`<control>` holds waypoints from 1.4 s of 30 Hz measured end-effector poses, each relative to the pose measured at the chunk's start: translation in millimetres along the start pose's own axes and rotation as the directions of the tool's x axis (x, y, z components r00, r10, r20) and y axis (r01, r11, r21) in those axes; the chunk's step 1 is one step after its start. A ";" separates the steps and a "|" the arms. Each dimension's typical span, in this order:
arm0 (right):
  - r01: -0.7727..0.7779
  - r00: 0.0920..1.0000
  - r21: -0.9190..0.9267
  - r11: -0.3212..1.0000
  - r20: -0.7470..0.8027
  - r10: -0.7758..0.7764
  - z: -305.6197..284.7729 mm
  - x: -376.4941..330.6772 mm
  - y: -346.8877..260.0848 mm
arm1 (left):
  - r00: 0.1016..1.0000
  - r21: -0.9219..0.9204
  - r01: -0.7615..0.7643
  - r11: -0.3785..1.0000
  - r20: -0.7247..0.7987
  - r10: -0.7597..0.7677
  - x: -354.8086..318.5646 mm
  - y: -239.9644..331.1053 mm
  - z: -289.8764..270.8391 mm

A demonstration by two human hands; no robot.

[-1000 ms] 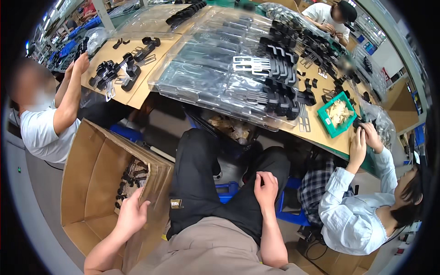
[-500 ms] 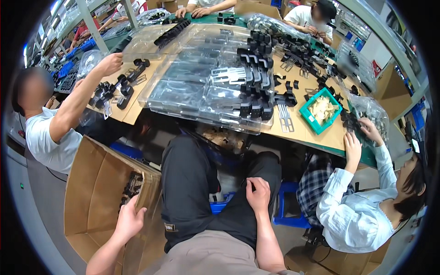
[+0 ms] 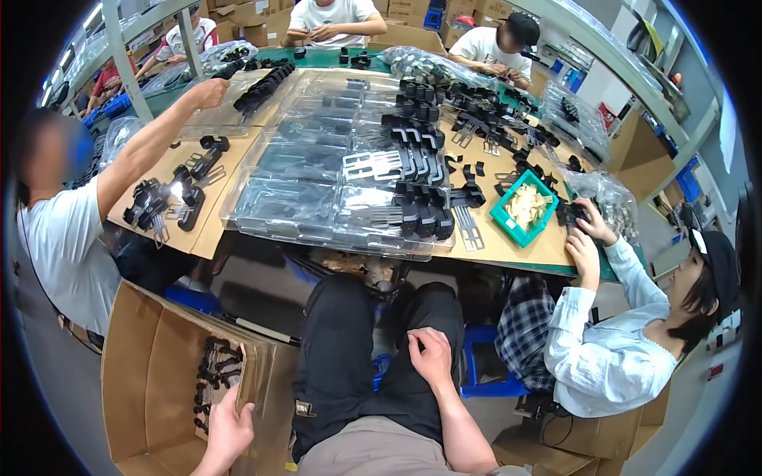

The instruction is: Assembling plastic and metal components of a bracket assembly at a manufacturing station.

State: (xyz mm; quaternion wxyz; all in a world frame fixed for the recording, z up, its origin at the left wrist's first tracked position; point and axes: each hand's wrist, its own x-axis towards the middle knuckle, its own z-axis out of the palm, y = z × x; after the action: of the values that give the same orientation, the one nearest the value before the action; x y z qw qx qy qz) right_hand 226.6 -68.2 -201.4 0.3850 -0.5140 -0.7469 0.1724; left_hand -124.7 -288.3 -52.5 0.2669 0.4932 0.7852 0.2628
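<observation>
Retrieval from the open cardboard box (image 3: 151, 373) on the person's left: left hand (image 3: 228, 432), fingers loosely spread on the box's inner flap, should reach deeper to the black plastic clips (image 3: 216, 373), while right hand (image 3: 431, 357) rests curled on the thigh
</observation>
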 end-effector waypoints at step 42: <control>-0.096 0.994 -0.031 0.995 0.048 0.097 10.3 -20.1 -3.7 | 0.980 -0.059 0.151 0.987 0.142 -0.142 -7.5 30.3 -18.5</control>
State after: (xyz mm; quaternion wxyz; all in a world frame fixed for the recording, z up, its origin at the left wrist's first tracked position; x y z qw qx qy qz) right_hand 220.0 -86.4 -213.6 0.3503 -0.5504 -0.7329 0.1928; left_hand -115.2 -286.6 -17.5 0.3559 0.4413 0.7896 0.2350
